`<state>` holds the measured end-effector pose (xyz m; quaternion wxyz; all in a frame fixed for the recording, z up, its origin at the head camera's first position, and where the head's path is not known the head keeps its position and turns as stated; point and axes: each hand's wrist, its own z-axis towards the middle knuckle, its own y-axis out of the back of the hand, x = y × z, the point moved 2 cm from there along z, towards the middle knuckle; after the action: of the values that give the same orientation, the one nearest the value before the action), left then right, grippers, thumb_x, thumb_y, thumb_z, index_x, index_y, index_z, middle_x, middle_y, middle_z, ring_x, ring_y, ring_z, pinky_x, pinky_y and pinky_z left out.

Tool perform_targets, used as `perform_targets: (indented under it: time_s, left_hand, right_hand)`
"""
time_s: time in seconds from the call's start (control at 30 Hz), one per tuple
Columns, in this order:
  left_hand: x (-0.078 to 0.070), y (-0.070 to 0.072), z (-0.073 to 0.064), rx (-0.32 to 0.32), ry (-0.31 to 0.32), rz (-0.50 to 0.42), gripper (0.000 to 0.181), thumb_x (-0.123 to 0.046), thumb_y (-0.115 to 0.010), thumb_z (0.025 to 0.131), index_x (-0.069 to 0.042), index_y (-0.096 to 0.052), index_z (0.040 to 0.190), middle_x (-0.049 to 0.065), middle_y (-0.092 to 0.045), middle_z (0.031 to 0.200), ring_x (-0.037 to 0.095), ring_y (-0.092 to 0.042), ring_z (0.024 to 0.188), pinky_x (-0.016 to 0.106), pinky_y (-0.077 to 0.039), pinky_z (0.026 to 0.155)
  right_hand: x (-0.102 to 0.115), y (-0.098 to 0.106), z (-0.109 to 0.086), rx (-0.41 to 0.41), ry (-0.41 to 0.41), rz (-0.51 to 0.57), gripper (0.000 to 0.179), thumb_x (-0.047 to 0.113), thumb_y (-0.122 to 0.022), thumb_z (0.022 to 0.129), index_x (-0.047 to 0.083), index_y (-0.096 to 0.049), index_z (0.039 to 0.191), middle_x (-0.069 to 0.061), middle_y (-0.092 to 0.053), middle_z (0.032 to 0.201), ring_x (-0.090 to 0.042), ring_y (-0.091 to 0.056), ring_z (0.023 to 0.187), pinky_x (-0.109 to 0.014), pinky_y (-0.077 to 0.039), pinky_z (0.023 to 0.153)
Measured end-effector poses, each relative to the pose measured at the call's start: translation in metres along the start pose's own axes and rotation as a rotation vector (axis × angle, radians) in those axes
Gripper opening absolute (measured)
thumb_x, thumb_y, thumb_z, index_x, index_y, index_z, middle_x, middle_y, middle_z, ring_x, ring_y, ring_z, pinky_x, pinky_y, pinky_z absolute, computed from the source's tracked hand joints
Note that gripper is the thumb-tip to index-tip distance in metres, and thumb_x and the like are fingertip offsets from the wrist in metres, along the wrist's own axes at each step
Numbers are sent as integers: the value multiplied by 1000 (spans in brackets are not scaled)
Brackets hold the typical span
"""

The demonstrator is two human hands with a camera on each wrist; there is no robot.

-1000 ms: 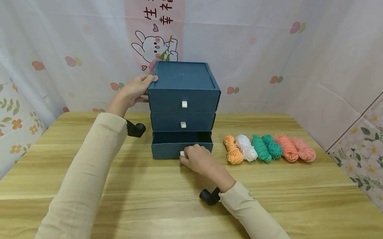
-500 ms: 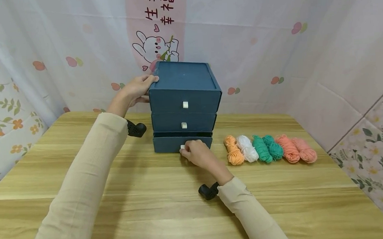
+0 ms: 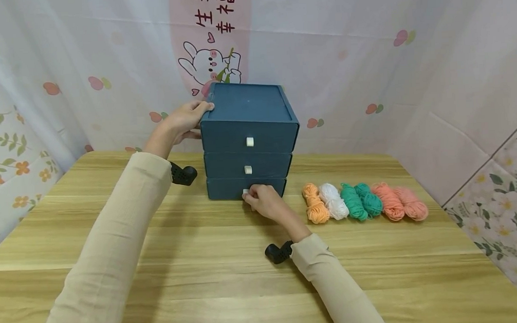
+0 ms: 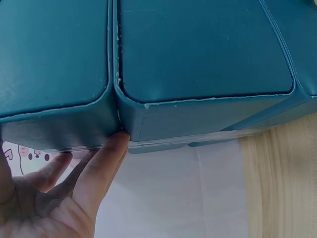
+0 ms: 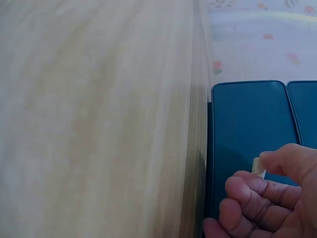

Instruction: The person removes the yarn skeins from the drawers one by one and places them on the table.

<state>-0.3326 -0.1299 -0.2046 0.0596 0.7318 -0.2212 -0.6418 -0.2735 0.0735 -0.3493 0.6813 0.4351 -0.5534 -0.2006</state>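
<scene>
A dark blue drawer cabinet (image 3: 246,103) with three stacked drawers stands at the back of the table. My left hand (image 3: 185,122) braces its upper left side, thumb on the top edge. In the left wrist view the fingers (image 4: 101,171) lie fairly straight against the cabinet's side. Down at the bottom drawer (image 3: 225,188), my right hand (image 3: 265,200) pinches the small white knob (image 5: 256,166) between thumb and curled fingers. All three drawer fronts stand flush in the head view. The upper and middle drawers have white knobs too.
To the right of the cabinet lies a row of yarn skeins: orange (image 3: 315,203), white (image 3: 333,201), green (image 3: 353,202) and coral pink (image 3: 389,201). A printed curtain (image 3: 324,70) hangs behind the wooden table (image 3: 212,276).
The bottom drawer has slid from partly out to flush with the others, my right hand moving inward with its knob. My left hand has stayed on the cabinet.
</scene>
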Motion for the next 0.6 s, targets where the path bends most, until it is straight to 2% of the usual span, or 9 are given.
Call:
perform_targets:
  time_s: [0.17, 0.4, 0.5, 0.6]
  left_hand:
    - [0, -1, 0, -11, -8, -10, 64, -48, -32, 98, -21, -9, 151, 12, -33, 149, 26, -43, 129, 39, -39, 106]
    - [4, -10, -1, -79, -61, -56, 63, -51, -35, 96, -21, -20, 150, 12, -42, 143, 25, -47, 127, 39, -41, 104]
    - [8, -14, -5, -110, -129, -53, 63, -51, -34, 96, -18, -24, 149, 10, -40, 144, 24, -45, 129, 39, -41, 104]
    - [17, -14, -13, -158, -222, -53, 58, -47, -31, 98, -17, -28, 148, 9, -36, 147, 25, -42, 131, 40, -41, 105]
  right_hand:
    - [0, 1, -1, 8, -9, -5, 31, 26, -50, 97, 4, -61, 78, -2, -56, 59, -12, -39, 47, -20, -31, 46]
    - [-3, 7, -8, 14, -29, 1, 31, 27, -49, 97, 4, -64, 84, -8, -63, 65, -12, -41, 48, -22, -32, 46]
    - [-2, 13, -14, 37, -12, -7, 28, 26, -49, 97, 4, -66, 89, -7, -66, 69, -12, -44, 50, -22, -33, 48]
    - [3, 23, -23, 57, 42, -24, 27, 25, -49, 97, 5, -67, 98, -6, -69, 78, -11, -52, 61, -22, -40, 54]
